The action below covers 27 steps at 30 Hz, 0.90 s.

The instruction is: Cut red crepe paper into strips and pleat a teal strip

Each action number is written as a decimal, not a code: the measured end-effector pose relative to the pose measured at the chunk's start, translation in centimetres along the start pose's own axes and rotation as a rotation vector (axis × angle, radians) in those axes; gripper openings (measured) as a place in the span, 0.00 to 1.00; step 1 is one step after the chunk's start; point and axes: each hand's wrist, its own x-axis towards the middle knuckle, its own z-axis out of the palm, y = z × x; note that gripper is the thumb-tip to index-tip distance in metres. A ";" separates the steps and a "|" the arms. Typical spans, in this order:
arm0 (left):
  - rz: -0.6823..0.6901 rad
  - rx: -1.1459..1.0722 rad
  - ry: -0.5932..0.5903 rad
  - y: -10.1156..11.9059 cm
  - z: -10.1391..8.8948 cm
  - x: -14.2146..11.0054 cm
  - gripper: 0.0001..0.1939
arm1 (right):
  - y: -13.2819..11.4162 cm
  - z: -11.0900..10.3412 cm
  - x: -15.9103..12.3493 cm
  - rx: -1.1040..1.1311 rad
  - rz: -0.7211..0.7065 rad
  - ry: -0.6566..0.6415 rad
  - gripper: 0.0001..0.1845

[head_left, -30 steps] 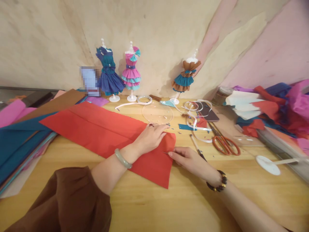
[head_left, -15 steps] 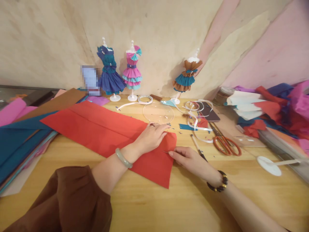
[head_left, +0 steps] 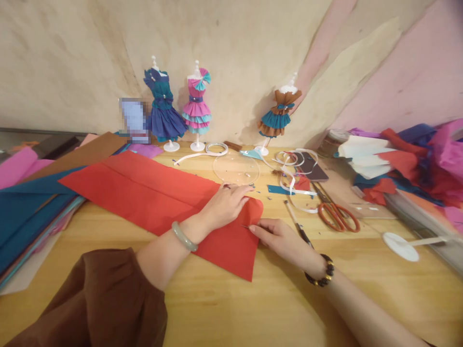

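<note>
A long red sheet of crepe paper [head_left: 144, 193] lies slantwise on the wooden table, with a crease along its length and its right edge raised in a small curve. My left hand [head_left: 224, 206] rests flat on the sheet near its right end, fingers stretched out and pressing it down. Just right of it, my right hand [head_left: 277, 236] is closed in a pinch on a thin needle [head_left: 245, 226], whose tip points left over the red paper. The fingers below my right thumb are partly hidden at the paper's edge.
Orange-handled scissors [head_left: 338, 216], a pen [head_left: 298, 224] and curled white ribbon [head_left: 304, 209] lie to the right. Three small dress stands, one with a pink dress [head_left: 197, 108], line the wall. Coloured sheets [head_left: 29, 212] are stacked left; crumpled paper [head_left: 405, 159] lies right.
My right hand has shifted slightly left with the needle, further over the red paper. My left hand stays pressed on the sheet. The view has moved very slightly.
</note>
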 end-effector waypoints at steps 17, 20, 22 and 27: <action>0.025 0.003 0.028 -0.1 0.1 0.0 0.14 | -0.2 0.0 0.0 0.001 0.003 -0.005 0.19; 0.017 -0.002 0.025 -0.1 0.1 0.0 0.14 | -0.1 0.0 0.0 -0.004 0.001 -0.001 0.19; 0.018 -0.005 0.024 -0.1 0.2 0.0 0.14 | 0.0 0.0 0.0 -0.007 -0.004 0.001 0.19; 0.016 -0.003 0.017 -0.2 0.2 0.0 0.14 | 0.1 0.1 0.1 0.015 -0.001 -0.003 0.19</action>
